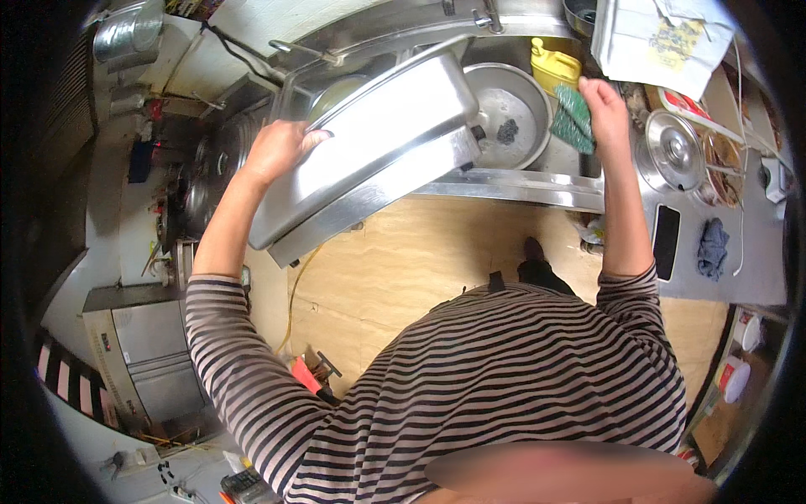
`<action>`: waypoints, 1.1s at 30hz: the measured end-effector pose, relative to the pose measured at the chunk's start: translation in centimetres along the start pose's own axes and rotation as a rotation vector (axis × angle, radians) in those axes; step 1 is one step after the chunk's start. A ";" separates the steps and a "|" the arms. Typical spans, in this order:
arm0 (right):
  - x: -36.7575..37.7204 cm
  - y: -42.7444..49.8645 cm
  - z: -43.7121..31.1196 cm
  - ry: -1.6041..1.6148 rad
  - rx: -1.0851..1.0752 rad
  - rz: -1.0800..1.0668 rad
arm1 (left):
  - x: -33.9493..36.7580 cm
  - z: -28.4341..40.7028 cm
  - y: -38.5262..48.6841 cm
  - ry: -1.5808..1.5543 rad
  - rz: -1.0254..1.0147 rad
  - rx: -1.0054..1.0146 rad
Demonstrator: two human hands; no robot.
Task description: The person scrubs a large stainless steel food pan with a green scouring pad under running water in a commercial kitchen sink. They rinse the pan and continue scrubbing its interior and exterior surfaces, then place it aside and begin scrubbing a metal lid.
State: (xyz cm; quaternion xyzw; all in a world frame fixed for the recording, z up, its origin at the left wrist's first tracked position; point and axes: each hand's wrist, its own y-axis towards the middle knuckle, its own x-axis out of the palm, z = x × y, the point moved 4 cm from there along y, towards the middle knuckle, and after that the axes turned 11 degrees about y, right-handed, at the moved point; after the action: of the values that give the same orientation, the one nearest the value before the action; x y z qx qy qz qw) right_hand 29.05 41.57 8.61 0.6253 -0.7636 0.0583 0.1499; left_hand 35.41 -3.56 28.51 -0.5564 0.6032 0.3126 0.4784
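My left hand point(277, 150) grips the rim of a large stainless steel food warmer body point(378, 142), its thumb over the near side. The steel body is tilted across the front edge of the sink point(516, 183), with dark feet showing on its underside. My right hand point(611, 120) holds a green scouring pad point(573, 120) by its upper corner, to the right of the steel body and apart from it. Between them a round metal pot point(543, 120) stands in the sink, holding suds and a dark wire scrubber point(507, 131). The inside of the steel body is hidden from me.
A yellow plastic jug point(557, 68) stands behind the pot, below a faucet point(491, 19). On the right counter point(686, 286) lie a metal lid point(674, 150), a phone point(665, 242) and a blue-grey cloth point(713, 249). A yellow hose point(296, 293) runs along the floor.
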 end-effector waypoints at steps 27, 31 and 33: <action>1.9 2.2 20.4 -0.412 0.351 -0.202 | 6.8 -5.3 7.0 -0.431 0.003 -0.455; 1.9 2.2 22.6 -0.154 0.662 -0.104 | 7.8 -6.4 7.5 -0.495 -0.011 -0.488; 2.5 2.0 23.2 0.204 0.872 0.004 | 8.0 -6.7 7.7 -0.477 -0.022 -0.482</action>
State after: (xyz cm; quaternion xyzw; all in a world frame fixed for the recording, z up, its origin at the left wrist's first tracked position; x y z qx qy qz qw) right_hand 23.02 33.26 -12.46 0.6195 -0.6503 0.4365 -0.0535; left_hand 27.01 -11.21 22.26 -0.5713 0.3771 0.5621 0.4642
